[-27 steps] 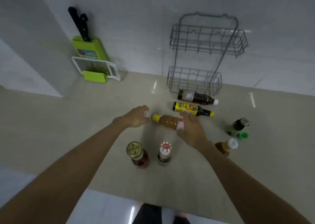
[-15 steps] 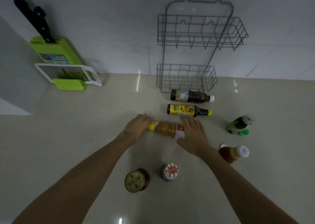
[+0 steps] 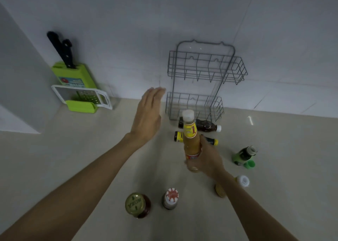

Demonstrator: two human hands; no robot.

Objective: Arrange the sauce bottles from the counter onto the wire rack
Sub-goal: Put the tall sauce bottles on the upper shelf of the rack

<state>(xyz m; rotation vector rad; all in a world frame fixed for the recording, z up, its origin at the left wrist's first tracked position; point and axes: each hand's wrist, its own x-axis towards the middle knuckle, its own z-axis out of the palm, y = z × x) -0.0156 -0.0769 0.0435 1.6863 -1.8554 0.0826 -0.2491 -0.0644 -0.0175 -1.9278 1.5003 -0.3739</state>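
Note:
My right hand [image 3: 207, 160] grips an orange sauce bottle [image 3: 190, 140] with a white cap, held upright above the counter in front of the wire rack [image 3: 201, 79]. My left hand [image 3: 149, 116] is raised, flat and empty, left of the rack's lower basket. Both rack baskets hold nothing. Behind the held bottle lie a dark bottle [image 3: 206, 125] and a yellow-labelled bottle [image 3: 178, 136]. A green bottle [image 3: 244, 154] leans at the right. A gold-lidded jar [image 3: 137, 205] and a red-and-white-capped bottle [image 3: 170, 198] stand near me. A white-capped bottle [image 3: 242, 181] shows behind my right forearm.
A green knife block [image 3: 73, 77] with black-handled knives and a white grater [image 3: 82, 96] stands against the wall at the left. A loose green cap [image 3: 249, 164] lies by the green bottle. The beige counter [image 3: 73, 158] meets the tiled wall just behind the rack.
My right hand has lifted the orange bottle off the counter and turned it upright. My left hand let go of its cap end and rose toward the rack.

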